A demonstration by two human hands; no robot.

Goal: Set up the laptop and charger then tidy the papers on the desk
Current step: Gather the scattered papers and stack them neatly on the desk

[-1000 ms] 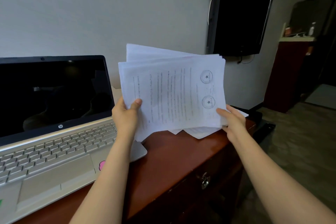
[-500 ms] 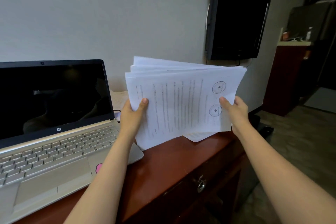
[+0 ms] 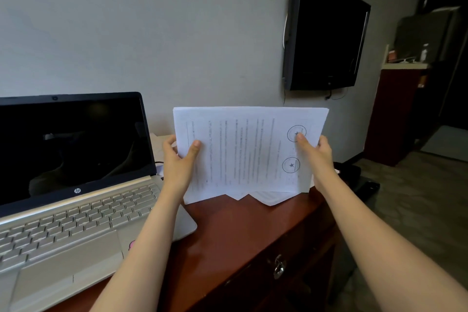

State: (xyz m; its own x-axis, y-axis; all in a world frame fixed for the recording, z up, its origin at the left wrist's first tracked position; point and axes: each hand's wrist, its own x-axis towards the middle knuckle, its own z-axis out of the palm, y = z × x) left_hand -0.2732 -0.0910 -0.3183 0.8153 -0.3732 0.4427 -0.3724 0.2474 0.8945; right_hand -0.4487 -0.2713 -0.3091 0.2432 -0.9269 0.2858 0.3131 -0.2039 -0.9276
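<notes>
A stack of white printed papers (image 3: 243, 152) stands upright on its lower edge on the reddish-brown desk (image 3: 233, 230). My left hand (image 3: 178, 162) grips the stack's left side, thumb on the front sheet. My right hand (image 3: 317, 153) grips the right side, thumb over a round stamp. The top edges are lined up; a few sheet corners stick out at the bottom. The silver laptop (image 3: 68, 210) sits open on the left with a dark screen. A bit of dark cable (image 3: 158, 162) shows behind the laptop's right edge; the charger itself is hidden.
A black television (image 3: 324, 33) hangs on the grey wall above the desk's right end. A drawer with a metal lock (image 3: 278, 267) faces me. A dark low object (image 3: 354, 172) lies past the desk's far end. A brown cabinet (image 3: 397, 109) stands at the right.
The fanned sheets have been squared into an even stack and lowered until the bottom edge rests on the desk. Both hands stayed on the stack's sides.
</notes>
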